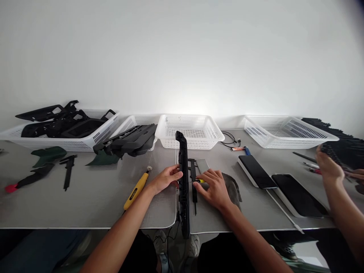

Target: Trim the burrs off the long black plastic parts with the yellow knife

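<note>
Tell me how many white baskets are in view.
4: the far-left basket with black parts, the next one partly hidden by dark panels, the middle basket, and the right basket.

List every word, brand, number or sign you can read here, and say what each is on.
No text can be read for certain.
Yellow tool: dark lettering on its side, too small and blurred to read.
Left caliper and middle caliper: any scale numbers are too small to read.
Black part at the left hand: no readable marking.
Two phones: screens dark, no readable text.
</note>
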A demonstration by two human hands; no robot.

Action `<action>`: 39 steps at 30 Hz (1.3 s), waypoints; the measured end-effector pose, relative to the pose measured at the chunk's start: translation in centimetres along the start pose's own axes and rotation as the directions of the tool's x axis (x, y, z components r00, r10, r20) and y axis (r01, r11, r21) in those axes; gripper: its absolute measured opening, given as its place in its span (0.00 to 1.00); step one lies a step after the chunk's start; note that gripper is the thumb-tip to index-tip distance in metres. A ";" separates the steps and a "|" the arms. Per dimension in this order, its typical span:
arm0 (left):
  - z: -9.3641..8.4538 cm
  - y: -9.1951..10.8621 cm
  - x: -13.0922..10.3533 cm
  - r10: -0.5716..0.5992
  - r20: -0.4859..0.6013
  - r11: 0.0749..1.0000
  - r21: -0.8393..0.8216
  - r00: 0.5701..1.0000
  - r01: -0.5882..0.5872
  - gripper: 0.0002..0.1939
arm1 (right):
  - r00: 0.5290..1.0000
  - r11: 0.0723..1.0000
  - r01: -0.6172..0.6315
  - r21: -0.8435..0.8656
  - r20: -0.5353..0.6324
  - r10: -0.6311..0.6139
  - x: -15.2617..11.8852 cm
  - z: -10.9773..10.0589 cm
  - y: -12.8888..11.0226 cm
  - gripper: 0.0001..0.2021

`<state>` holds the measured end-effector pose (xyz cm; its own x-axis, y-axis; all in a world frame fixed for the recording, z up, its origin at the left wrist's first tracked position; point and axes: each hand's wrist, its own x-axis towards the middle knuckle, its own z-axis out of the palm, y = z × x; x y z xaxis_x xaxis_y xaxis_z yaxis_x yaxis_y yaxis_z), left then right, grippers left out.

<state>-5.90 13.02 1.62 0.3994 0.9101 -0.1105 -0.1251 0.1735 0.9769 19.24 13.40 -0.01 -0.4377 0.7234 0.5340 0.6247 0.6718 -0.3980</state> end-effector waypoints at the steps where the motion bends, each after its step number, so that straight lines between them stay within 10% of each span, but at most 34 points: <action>1: 0.0 -0.1 0.1 0.003 -0.014 1.000 -0.005 1.000 -0.003 0.32 | 1.000 1.000 -0.003 -0.002 -0.003 0.003 0.0 0.0 0.0 0.15; 39: 0.0 -0.6 0.2 -0.061 0.078 0.998 -0.016 0.995 0.063 0.35 | 0.997 0.990 0.067 -0.126 -0.040 -0.073 0.1 -0.2 -0.4 0.12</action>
<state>-5.77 13.13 1.03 0.4755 0.8659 -0.1554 -0.1146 0.2361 0.9649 19.07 13.15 0.30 -0.4557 0.6654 0.5912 0.6703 0.6936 -0.2640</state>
